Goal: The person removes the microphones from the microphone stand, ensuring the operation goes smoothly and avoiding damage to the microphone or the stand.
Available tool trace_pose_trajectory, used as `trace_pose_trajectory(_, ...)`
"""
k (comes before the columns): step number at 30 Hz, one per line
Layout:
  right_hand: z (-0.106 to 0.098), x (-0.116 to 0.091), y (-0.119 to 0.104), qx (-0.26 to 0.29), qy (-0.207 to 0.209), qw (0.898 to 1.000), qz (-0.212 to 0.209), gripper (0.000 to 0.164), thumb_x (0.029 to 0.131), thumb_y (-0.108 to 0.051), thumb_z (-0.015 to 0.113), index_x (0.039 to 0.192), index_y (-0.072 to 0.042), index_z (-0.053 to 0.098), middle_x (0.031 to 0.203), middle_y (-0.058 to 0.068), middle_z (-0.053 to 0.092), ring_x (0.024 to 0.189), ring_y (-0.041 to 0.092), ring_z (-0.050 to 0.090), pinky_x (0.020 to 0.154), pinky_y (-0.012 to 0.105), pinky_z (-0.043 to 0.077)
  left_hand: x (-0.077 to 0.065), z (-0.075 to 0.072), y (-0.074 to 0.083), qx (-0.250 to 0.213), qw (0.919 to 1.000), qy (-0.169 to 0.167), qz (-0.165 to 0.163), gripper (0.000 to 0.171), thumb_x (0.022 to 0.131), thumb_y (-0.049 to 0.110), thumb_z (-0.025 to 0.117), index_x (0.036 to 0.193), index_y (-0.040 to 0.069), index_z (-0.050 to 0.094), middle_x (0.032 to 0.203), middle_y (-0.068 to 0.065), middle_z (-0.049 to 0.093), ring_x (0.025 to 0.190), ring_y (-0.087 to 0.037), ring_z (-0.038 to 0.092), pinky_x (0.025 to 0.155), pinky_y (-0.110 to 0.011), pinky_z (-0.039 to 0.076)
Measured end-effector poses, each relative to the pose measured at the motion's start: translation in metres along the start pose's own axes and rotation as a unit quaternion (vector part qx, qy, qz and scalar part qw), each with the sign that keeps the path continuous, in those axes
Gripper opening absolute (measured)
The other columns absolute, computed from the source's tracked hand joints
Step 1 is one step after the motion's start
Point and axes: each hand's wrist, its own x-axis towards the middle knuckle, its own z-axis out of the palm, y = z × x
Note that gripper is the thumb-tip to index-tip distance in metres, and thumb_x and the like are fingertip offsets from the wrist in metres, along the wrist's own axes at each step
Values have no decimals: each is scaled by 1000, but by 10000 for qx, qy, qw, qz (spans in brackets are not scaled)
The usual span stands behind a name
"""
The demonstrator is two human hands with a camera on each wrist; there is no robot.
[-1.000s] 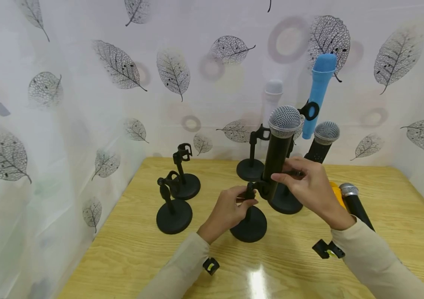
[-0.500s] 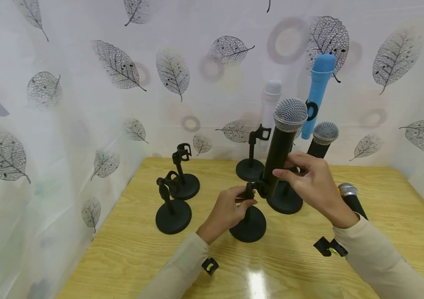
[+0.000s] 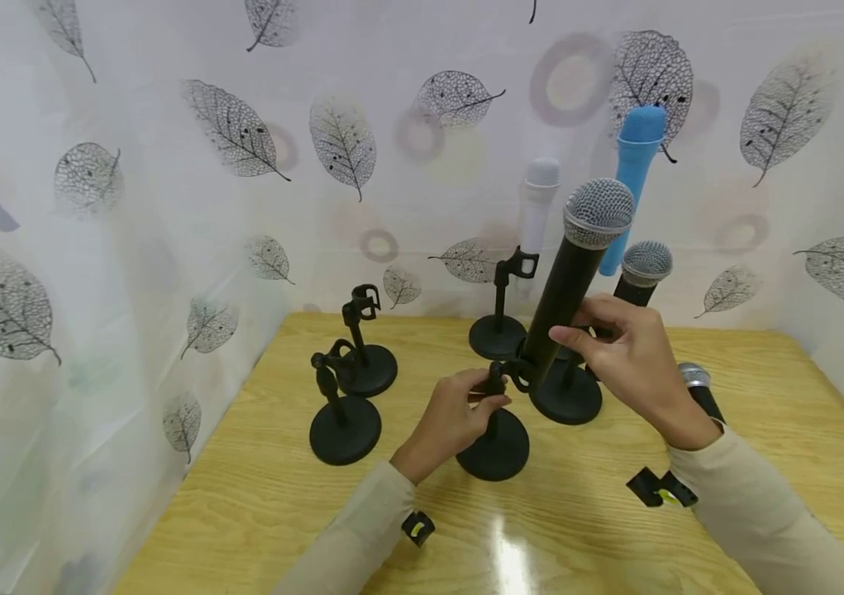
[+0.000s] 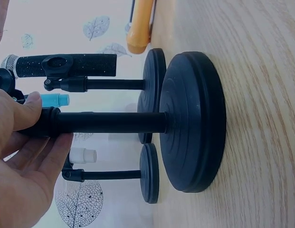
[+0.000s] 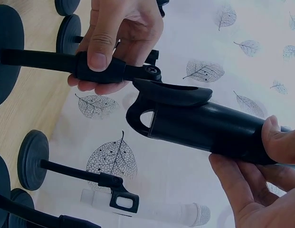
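A pale, wrinkly sheet (image 3: pixel 392 49) hangs behind everything I watch from far away, with lacy dark leaves and soft rings on it. Under it I see the table (image 3: pixel 243 512), yellow wood with wavy lines and one shiny spot of light. A cream left sleeve (image 3: pixel 358 533) and a cream right sleeve (image 3: pixel 756 516) reach over it. The big black microphone (image 3: pixel 561 277) is a long, smooth tube with a round silver mesh top. It leans to the right above the table, in front of a tall blue microphone (image 3: pixel 633 169). A white microphone (image 3: pixel 536 207) is farther back, and a speckled black microphone (image 4: pixel 95 65) sits in a ring on its own stand. The front stand (image 3: pixel 494 454) has a thin, straight post on a flat round foot with ridges. Two more like it, the near left stand (image 3: pixel 345 438) and the far left stand (image 3: pixel 371 376), are well apart from it. The right hand (image 3: pixel 630 351) pinches the big tube between thumb and fingers. The left hand (image 3: pixel 451 421) curls round the top of the front post. Between the hands, a curved black clip (image 5: pixel 176 96) goes around the bottom end of the big tube. Smallest, I spot a little black block (image 3: pixel 417 529) by the left sleeve.
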Motion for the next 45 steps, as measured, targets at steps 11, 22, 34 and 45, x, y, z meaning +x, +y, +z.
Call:
trace_pose_trajectory(11,-6,1,-4,-23,188,9997,147,17,88,-2,79,104,-1,77,90,9,72,86,-2,65,77,8,52,0,2,1,11,10000,12,-32,15,94,9,72,107,4,71,105,-9,72,95,-10,71,85,-16,55)
trace_pose_trajectory(22,-16,4,-15,309,662,9973,62,24,85,5,79,109,1,76,85,-10,69,77,2,68,74,10,53,1,3,1,99,9999,45,22,16,94,11,73,108,5,71,106,-7,72,95,-7,71,85,-16,55)
trace_pose_trajectory(34,-44,-2,-15,249,515,9979,318,28,88,2,77,116,2,73,93,-8,72,91,4,69,78,13,55,6,-4,-5,332,9989,324,107,16,93,10,73,108,3,71,105,-9,73,95,-13,72,86,-20,56)
trace_pose_trajectory(45,-74,-22,3,-263,326,9957,825,30,90,-4,78,119,-1,72,105,-17,70,93,-1,66,80,7,50,13,-11,-22,803,9945,673,-37,19,95,11,73,112,3,70,107,-11,67,98,-21,70,84,-25,59)
